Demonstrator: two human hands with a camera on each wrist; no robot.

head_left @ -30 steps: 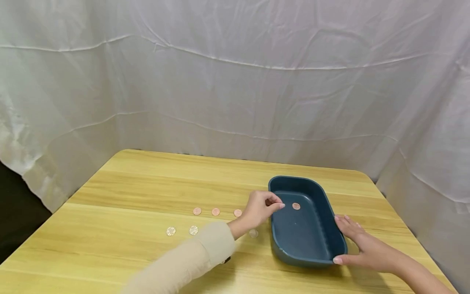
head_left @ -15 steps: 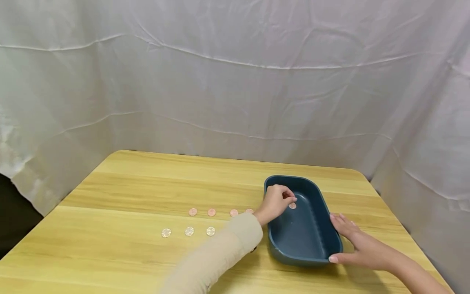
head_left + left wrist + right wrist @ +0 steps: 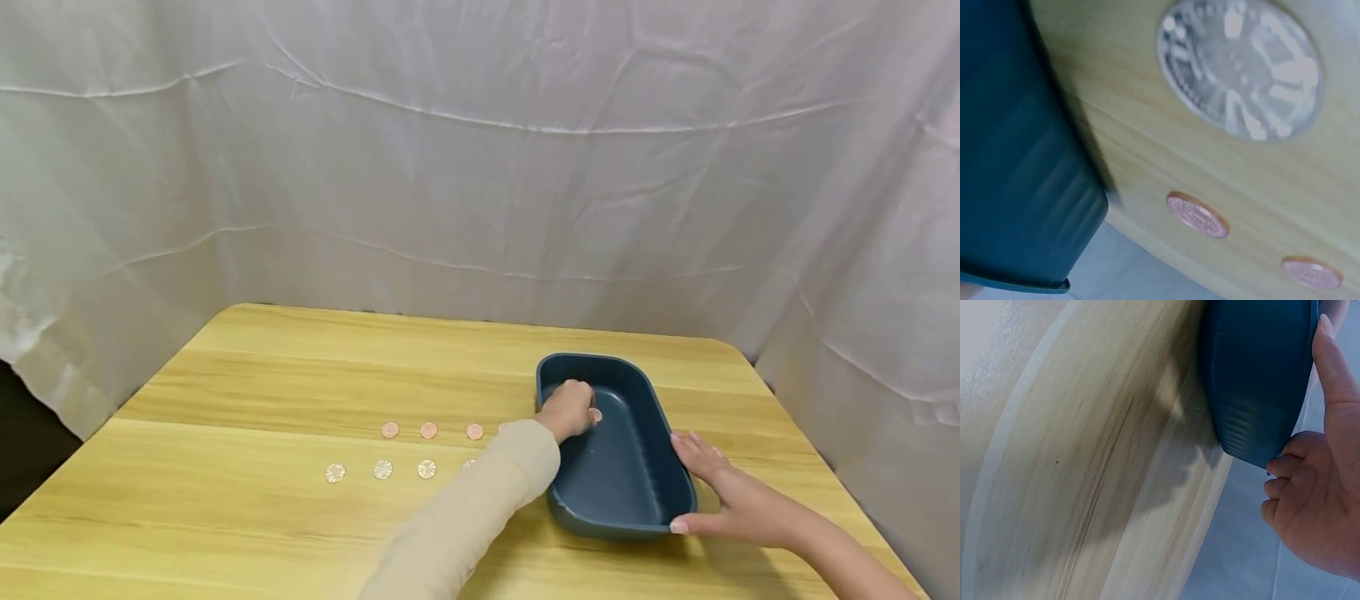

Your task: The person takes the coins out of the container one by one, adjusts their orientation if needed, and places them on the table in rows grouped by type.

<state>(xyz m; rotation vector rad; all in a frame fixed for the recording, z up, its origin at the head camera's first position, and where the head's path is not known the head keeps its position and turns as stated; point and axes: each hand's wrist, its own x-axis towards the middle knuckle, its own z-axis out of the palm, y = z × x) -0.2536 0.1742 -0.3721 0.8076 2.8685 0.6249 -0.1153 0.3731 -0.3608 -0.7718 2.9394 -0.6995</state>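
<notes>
A deep dark teal tub (image 3: 615, 475) with rounded corners stands right of the middle in the head view. My left hand (image 3: 567, 408) reaches over its left rim, fingers pointing down inside. One coin (image 3: 597, 415) shows beside the thumb; the fingertips are hidden behind the hand, so I cannot tell whether they pinch it. My right hand (image 3: 738, 504) holds the tub's near right corner, thumb at the near rim, fingers along the right wall. In the right wrist view, the right hand's thumb (image 3: 1335, 369) lies along the rim, the other fingers bent against the wall.
Left of the tub, several copper coins (image 3: 428, 430) lie in a row on the wooden table (image 3: 225, 500), with several silver coins (image 3: 382, 469) in a row nearer me. The left sleeve (image 3: 480, 508) partly covers both rows' right ends. A pale curtain (image 3: 480, 167) hangs behind.
My left hand has moved right and down into the tub, from its left rim to the coin inside. More of the rows' right ends shows now. My right hand stays at the tub.
</notes>
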